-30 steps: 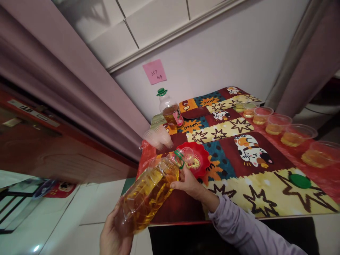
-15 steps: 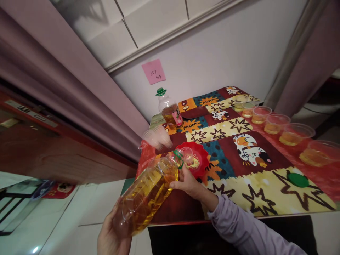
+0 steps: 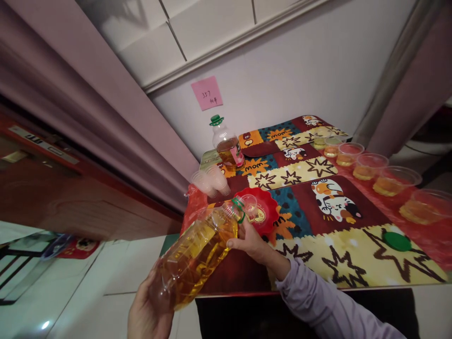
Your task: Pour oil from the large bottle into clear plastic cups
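A large clear plastic bottle of golden-yellow liquid lies tilted in both hands, its green-ringed neck pointing up and right. My left hand is wrapped around its base end. My right hand grips it near the neck, thumb on the side and other fingers mostly hidden behind it. Just beyond the mouth, a clear plastic cup is at the scalloped red dish. Whether liquid is flowing into the cup, I cannot tell. A round green cap lies on the patterned mat to the right.
Several clear cups of pale yellow liquid line the table's right side. Another bottle with a green cap stands at the back left, behind stacked clear cups. A wooden door borders the left.
Almost nothing differs: both hands keep their hold, and the bottle stays at about the same tilt. The whole view has shifted very slightly.
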The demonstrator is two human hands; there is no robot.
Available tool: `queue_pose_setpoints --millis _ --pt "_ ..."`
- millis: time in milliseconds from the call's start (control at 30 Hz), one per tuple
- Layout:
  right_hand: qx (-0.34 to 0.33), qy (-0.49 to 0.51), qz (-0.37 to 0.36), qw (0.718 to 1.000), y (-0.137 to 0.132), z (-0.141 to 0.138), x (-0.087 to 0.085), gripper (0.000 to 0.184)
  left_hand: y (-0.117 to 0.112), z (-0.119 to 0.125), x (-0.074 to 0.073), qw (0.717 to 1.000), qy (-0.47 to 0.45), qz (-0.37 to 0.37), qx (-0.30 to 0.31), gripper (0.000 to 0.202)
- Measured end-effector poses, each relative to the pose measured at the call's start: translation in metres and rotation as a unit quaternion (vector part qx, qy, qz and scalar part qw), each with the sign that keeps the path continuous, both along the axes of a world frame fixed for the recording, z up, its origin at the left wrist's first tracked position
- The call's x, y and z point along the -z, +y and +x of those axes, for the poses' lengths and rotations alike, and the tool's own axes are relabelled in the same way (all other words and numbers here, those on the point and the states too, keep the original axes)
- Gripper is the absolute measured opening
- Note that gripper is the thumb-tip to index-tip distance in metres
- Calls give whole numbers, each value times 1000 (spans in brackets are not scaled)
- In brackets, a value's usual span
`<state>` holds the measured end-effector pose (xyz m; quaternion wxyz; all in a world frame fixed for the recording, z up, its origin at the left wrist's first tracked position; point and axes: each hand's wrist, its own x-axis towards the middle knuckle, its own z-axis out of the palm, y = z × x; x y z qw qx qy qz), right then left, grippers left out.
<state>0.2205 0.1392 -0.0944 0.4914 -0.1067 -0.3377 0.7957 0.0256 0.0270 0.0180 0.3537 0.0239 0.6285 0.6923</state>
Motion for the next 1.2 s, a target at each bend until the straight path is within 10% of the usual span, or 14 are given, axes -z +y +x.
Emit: queue_pose_setpoints --millis 1200 --pt "11 -14 -16 1000 0 2 -4 97 -5 -5 1 999 6 8 33 27"
